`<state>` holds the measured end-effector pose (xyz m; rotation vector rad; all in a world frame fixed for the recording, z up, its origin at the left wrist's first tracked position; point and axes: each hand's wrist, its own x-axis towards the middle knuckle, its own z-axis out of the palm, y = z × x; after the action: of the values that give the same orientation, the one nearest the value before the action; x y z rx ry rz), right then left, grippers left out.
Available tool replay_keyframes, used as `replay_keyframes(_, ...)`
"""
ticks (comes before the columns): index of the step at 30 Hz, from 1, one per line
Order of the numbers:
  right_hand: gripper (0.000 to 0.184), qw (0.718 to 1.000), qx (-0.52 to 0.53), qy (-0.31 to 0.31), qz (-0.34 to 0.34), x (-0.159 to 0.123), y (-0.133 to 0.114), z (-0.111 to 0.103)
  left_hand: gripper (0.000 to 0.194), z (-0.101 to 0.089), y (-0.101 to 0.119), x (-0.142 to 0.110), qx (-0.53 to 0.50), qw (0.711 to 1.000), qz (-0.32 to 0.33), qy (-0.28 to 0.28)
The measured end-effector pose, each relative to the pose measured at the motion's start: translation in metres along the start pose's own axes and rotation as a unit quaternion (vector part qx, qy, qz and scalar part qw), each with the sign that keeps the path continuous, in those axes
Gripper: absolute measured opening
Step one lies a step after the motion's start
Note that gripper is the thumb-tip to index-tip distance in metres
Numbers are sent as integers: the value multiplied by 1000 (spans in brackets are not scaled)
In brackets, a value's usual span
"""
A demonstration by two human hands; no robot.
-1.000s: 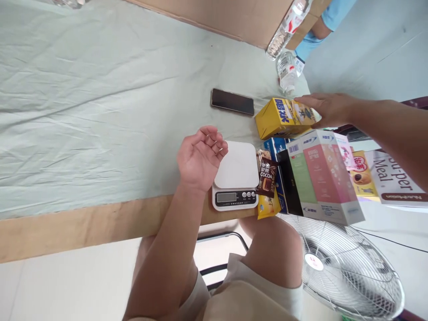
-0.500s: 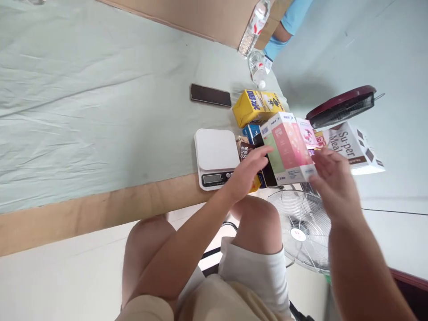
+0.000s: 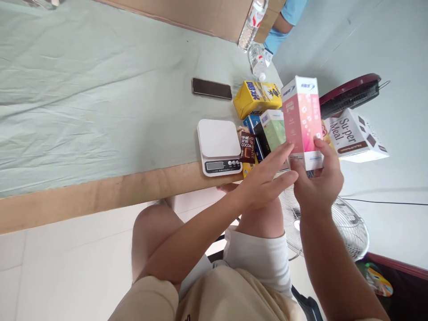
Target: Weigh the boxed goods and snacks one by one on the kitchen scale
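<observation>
A pink and white carton (image 3: 302, 120) is held upright over the right end of the table. My right hand (image 3: 317, 183) grips its lower end, thumb on the near side and fingers round the right side. My left hand (image 3: 265, 178) is beside the carton's lower left corner, fingers stretched out and thumb apart; whether the fingertips touch it I cannot tell. Behind the carton stands a green and white box (image 3: 273, 129), next to a dark box (image 3: 261, 139). A brown cocoa packet (image 3: 247, 147) lies between the boxes and a white kitchen scale (image 3: 220, 139).
A yellow drink carton (image 3: 257, 99), a phone (image 3: 211, 88) and two water bottles (image 3: 249, 26) are farther back. To the right are a white "Su-per Meal" box (image 3: 356, 136) and a dark red round object (image 3: 351, 93). A fan (image 3: 351, 227) stands below the table edge.
The pink carton has been lifted off the group and turned upright in my right hand, uncovering the green box. My left hand has shifted right and down, to the carton's lower end.
</observation>
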<state>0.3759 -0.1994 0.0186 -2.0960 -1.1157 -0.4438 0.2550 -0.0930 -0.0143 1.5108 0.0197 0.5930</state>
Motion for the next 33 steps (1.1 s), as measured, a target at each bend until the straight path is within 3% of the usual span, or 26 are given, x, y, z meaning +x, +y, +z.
replay_keyframes(3,57,998,32,15,-54,-11,-26,18,82,-12,5,-15,81,989,38,121)
replay_keyframes(6,51,995,49,-13,-81,-23,-51,51,77,-36,5,-35,167,964,-35,204)
replay_keyframes(9,47,995,57,-55,-63,-37,-64,85,69,-61,5,-56,234,935,-138,228)
replay_keyframes(12,48,992,60,-100,-37,-47,-67,106,64,-78,5,-66,280,920,-167,219)
replay_keyframes(18,57,985,41,-166,-35,-48,-64,100,53,-97,-4,-61,295,917,-148,222)
replay_keyframes(22,41,983,111,-113,-92,-19,-61,96,67,-110,-15,-62,299,905,-76,294)
replay_keyframes(27,32,959,245,-61,-131,24,-50,126,75,-126,-26,-69,312,888,-42,334)
replay_keyframes(31,31,955,230,-60,-180,27,-39,136,68,-129,-28,-75,336,882,-45,328)
replay_keyframes(33,31,954,246,-94,-146,22,-37,132,63,-127,-25,-76,345,882,-41,320)
